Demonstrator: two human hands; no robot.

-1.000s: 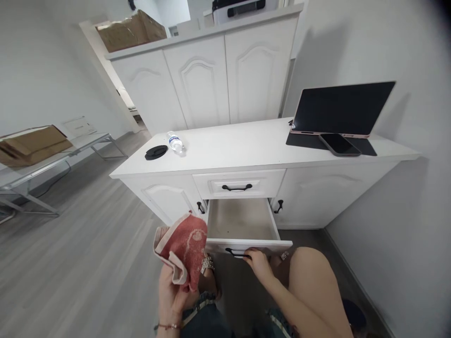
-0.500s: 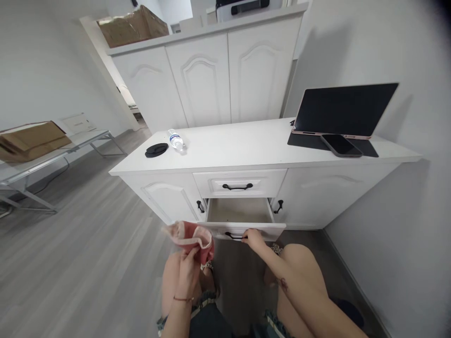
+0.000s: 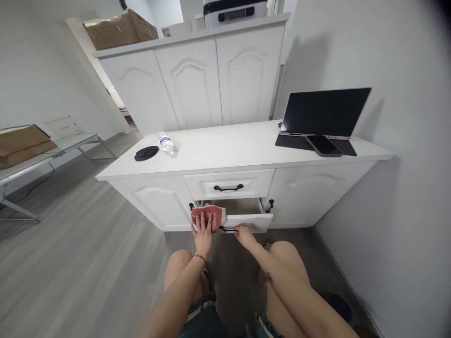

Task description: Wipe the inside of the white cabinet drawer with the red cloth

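Observation:
A pink cloth with a pale edge lies over the left end of the front of the lower drawer. Spread across the cloth, the fingers of my left hand hold it against the drawer front. My right hand has its fingers closed around the right end of the drawer's black handle. That drawer is pulled partly out, and the visible part of its inside is pale. Above it, the upper drawer is closed.
On the white cabinet top are a plastic bottle, a black round object, a propped tablet and a phone. A cardboard box rests on a table at left. My knees flank the drawer.
My left hand has carried the pink cloth up and right onto the drawer front, its fingers now spread over it. My right hand stays on the handle; the drawer appears slightly less far out.

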